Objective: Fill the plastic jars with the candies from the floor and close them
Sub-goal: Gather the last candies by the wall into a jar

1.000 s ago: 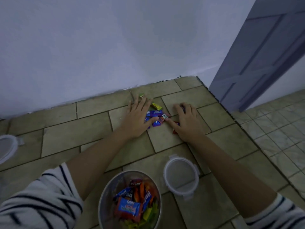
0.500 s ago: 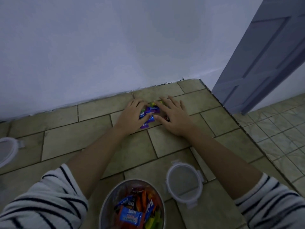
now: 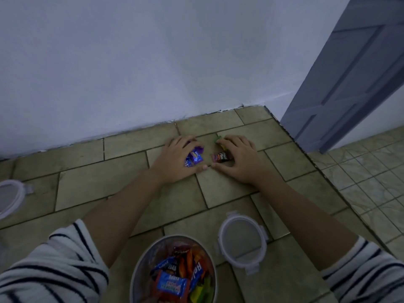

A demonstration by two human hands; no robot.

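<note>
The blue candies (image 3: 194, 159) lie on the floor (image 3: 98, 182) in the middle of the frame, cupped under the left hand (image 3: 175, 159), whose fingers curl over them while the thumb lies flat on the tile. Just right of them a dark candy (image 3: 220, 158) sits in the curl of the right hand (image 3: 241, 161). A green candy (image 3: 219, 141) peeks out from under that hand's fingertips. The two thumb tips almost meet between the piles. At the bottom centre stands an open jar (image 3: 148, 254), partly filled with wrapped candies. Its lid (image 3: 241, 239) lies flat on the floor just to its right. A second lid (image 3: 8, 197) lies at the left edge. Behind the hands is a pale wall (image 3: 153, 62), with a door (image 3: 349, 84) at the upper right.
</note>
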